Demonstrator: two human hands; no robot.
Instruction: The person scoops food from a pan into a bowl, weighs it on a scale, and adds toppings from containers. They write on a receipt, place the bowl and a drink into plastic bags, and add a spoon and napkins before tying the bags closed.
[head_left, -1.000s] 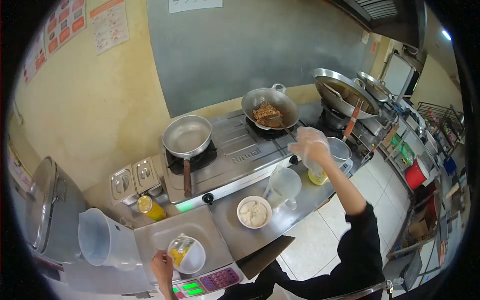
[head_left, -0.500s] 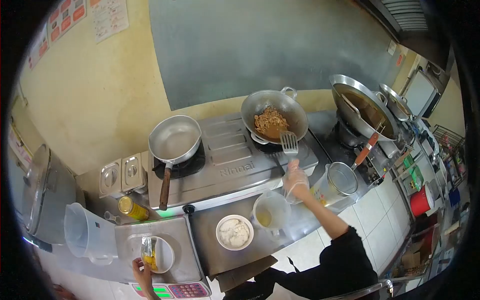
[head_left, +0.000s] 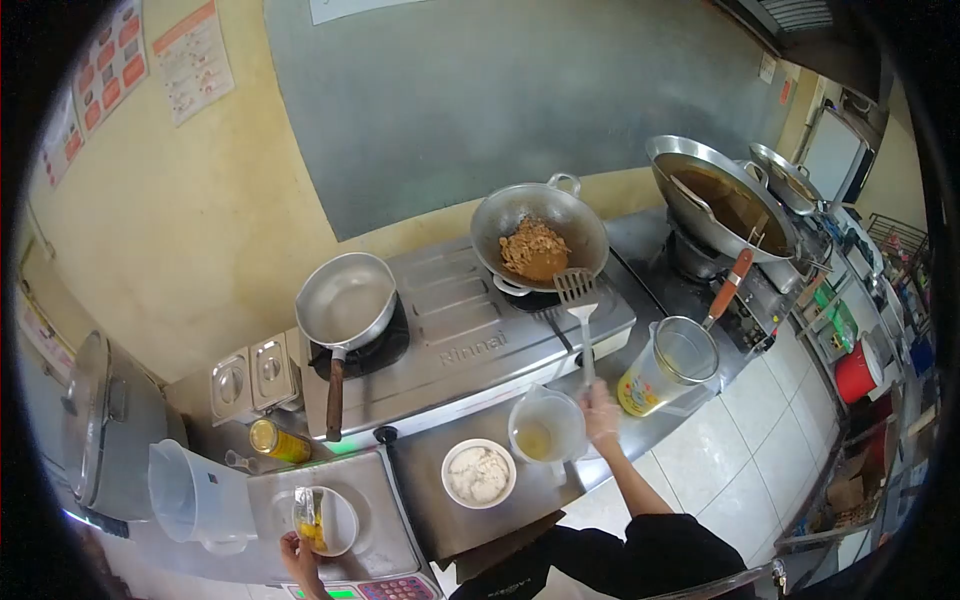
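Note:
My right hand (head_left: 600, 412), in a thin clear glove, is closed around the handle of a slotted metal spatula (head_left: 577, 292). The spatula's head is raised at the front rim of a wok (head_left: 483, 218) that holds brown minced food (head_left: 535, 248). My left hand (head_left: 297, 556) pinches the edge of a small clear packet (head_left: 304, 505) over a white bowl (head_left: 342, 520) with yellow pieces (head_left: 313, 531). That bowl stands on a scale (head_left: 378, 500). Between my hands are a bowl of white paste (head_left: 478, 474) and a clear jug (head_left: 550, 415) with a little yellowish liquid.
An empty saucepan (head_left: 345, 300) sits on the left burner. Lidded steel containers (head_left: 251, 380), a yellow-lidded jar (head_left: 280, 441) and a big plastic jug (head_left: 200, 495) stand at left. At right are a strainer (head_left: 686, 350) on a patterned jug (head_left: 642, 385) and a large oil-filled wok (head_left: 720, 205).
My right hand has drawn back towards me with the spatula, lower and away from the wok. My left hand stays at the packet. The whole view has shifted slightly.

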